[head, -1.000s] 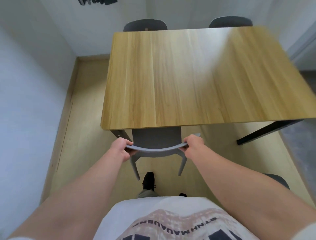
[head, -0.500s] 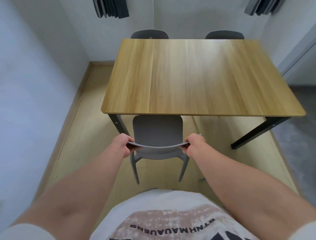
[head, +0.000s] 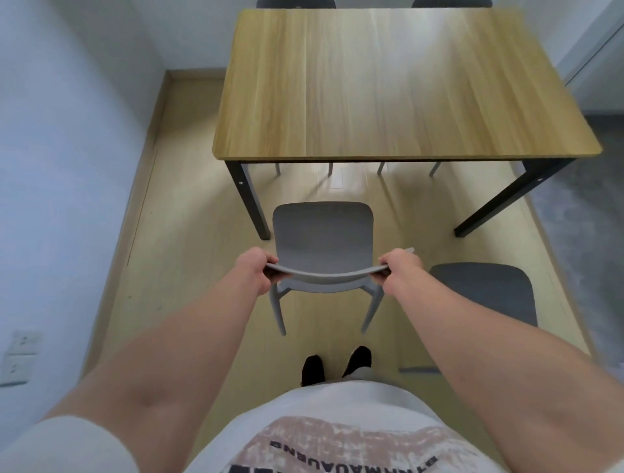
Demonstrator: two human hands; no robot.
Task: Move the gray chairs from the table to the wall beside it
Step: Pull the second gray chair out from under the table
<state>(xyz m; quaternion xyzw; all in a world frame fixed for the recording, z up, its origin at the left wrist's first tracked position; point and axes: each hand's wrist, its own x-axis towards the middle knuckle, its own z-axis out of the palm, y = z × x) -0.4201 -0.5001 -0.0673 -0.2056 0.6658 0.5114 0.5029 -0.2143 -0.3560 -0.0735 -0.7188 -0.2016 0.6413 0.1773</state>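
- Both hands hold one gray chair [head: 322, 236] by the top edge of its back.
- Left hand [head: 255, 271] is closed on the left end of the back, with its fingers curled under the edge.
- Right hand [head: 396, 270] is closed on the right end of the back in the same way.
- That chair sits in the middle of the view, on the near side of the table [head: 401, 84] and fully out from under it, with its seat facing the table.
- Its two back legs point down toward the floor [head: 189, 219], but I cannot tell if they touch it.
- Two black shoes [head: 337, 366] stand just behind the chair.
- A darker chair [head: 486, 290] is near the right arm, on the right side of the floor, away from the table.
- Two more chairs [head: 295, 3] are at the far side of the table, and only the tops of their backs and their thin legs under the table show.
- The table has a wood top and black legs.
- A white wall [head: 67, 135] runs along the left side, with the wood floor between it and the table.
- Wall plugs [head: 18, 358] sit low on that wall, near the left arm.
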